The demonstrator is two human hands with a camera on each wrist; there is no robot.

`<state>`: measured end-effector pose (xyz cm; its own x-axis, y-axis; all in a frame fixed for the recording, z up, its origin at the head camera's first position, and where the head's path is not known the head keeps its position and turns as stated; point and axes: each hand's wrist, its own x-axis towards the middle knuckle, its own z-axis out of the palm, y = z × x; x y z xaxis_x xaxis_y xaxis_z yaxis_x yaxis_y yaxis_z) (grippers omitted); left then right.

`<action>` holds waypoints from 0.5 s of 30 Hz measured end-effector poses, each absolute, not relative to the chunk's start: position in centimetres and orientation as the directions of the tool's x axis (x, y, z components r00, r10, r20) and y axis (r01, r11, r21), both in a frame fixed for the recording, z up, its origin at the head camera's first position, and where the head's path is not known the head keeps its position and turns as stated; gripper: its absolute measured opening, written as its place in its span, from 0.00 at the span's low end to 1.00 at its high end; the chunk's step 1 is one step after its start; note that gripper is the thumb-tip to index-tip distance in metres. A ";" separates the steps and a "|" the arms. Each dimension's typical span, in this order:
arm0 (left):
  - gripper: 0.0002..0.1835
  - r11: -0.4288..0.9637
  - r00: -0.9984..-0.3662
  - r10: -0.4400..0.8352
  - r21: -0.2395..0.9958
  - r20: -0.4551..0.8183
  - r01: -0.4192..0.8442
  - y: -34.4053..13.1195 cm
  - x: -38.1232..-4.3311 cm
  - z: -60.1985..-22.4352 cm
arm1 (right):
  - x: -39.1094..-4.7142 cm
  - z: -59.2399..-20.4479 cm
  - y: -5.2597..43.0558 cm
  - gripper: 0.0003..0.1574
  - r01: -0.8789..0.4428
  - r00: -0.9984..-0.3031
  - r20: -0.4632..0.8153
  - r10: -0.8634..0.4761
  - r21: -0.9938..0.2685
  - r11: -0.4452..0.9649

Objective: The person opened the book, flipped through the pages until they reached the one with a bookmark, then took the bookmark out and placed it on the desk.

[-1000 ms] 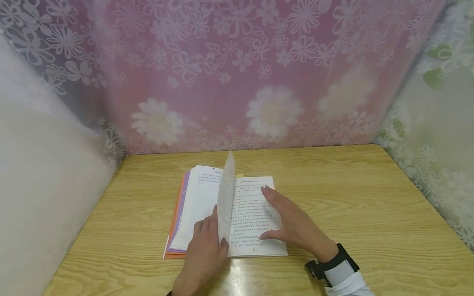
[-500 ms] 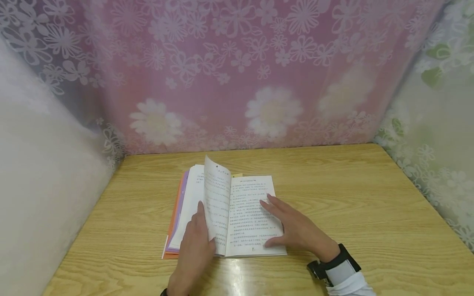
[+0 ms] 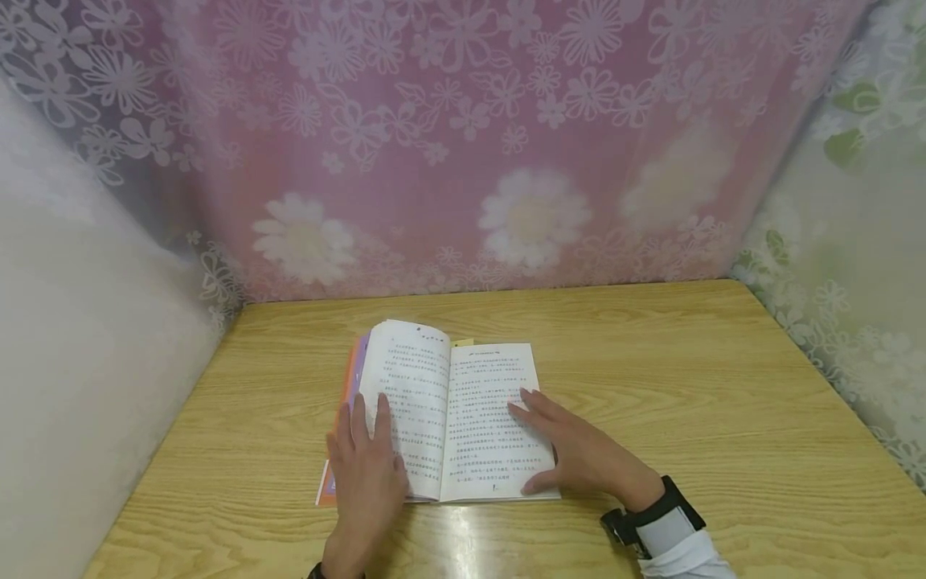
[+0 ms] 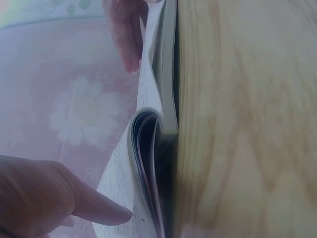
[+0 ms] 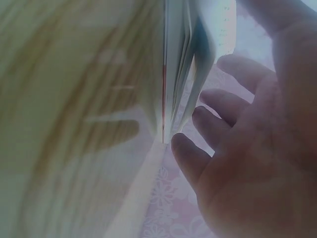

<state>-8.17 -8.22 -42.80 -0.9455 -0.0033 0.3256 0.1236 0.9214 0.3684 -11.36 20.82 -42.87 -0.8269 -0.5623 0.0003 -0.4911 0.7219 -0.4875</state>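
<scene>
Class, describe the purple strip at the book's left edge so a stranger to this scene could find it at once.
On the wooden table lies an open book, the left hand at its left side. Past that hand, the book's left edge shows a narrow purple strip. Its colour sets it apart from the white pages and orange strip flanking it.

Consists of 1 open book (image 3: 463, 418) with white, printed pages (image 3: 415, 378). Lies face-up on wood-grain table (image 3: 687, 378), bowed at left, showing orange and purple edges (image 3: 352, 374).

Draped nook (image 3: 87, 338), pink floral cloth (image 3: 405, 153), wood-grain tabletop (image 3: 651, 362)
</scene>
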 end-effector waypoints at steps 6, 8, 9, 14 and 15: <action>0.34 0.862 -0.946 0.154 0.428 0.287 0.270 -8.3 -8.1 -42.9 | -11.3 -42.9 20.8 0.63 -0.497 -0.818 -0.017 -0.575 -0.482 0.722; 0.32 0.832 -0.943 0.206 0.460 0.262 0.309 -8.3 -8.1 -43.0 | -11.3 -42.9 20.8 0.63 -0.484 -0.821 -0.037 -0.569 -0.485 0.729; 0.31 0.826 -0.942 0.223 0.465 0.252 0.319 -8.3 -8.0 -43.1 | -11.4 -42.9 20.8 0.63 -0.476 -0.823 -0.047 -0.566 -0.486 0.733; 0.30 0.833 -0.934 0.259 0.433 0.245 0.344 -8.5 -8.0 -43.3 | -11.4 -43.0 20.7 0.62 -0.456 -0.830 -0.068 -0.554 -0.491 0.743; 0.30 0.836 -0.934 0.263 0.427 0.241 0.345 -8.5 -8.0 -43.3 | -11.4 -43.0 20.7 0.62 -0.454 -0.831 -0.070 -0.552 -0.489 0.745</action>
<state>-8.01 -8.53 -43.28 -0.9342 0.2629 0.2411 0.3453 0.8359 0.4267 -11.44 20.66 -43.01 -0.8309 -0.5520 -0.0697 -0.4540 0.7451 -0.4886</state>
